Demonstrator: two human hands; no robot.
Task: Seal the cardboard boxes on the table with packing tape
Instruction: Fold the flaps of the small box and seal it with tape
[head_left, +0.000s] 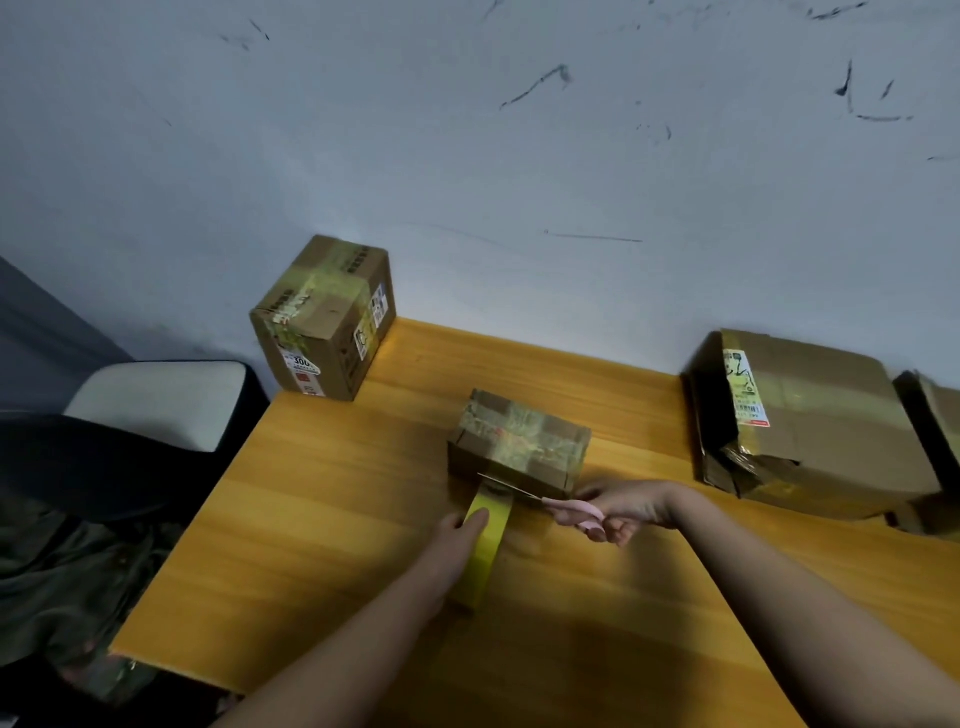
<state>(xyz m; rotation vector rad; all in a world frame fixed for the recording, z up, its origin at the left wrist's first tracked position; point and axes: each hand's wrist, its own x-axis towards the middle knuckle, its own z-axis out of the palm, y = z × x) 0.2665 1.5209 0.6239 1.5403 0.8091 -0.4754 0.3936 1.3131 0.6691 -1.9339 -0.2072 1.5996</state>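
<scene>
Pulling the tape roll (480, 540) back from the small box (519, 441) mid-tabletop, the left hand (460, 535) grips it to keep the strip taut while the right hand (623, 512), fingers through the scissors (550, 506), lines the blades across for the cut.

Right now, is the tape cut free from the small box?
Not yet: the tape strip runs from roll to small box, scissors across it.

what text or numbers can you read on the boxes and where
"300": white label low on the left box, front face.
Other print and stickers on the left box: too blurred to read.
White label on the right box: too blurred to read.
Middle box, tape roll, scissors: no readable text.
</scene>
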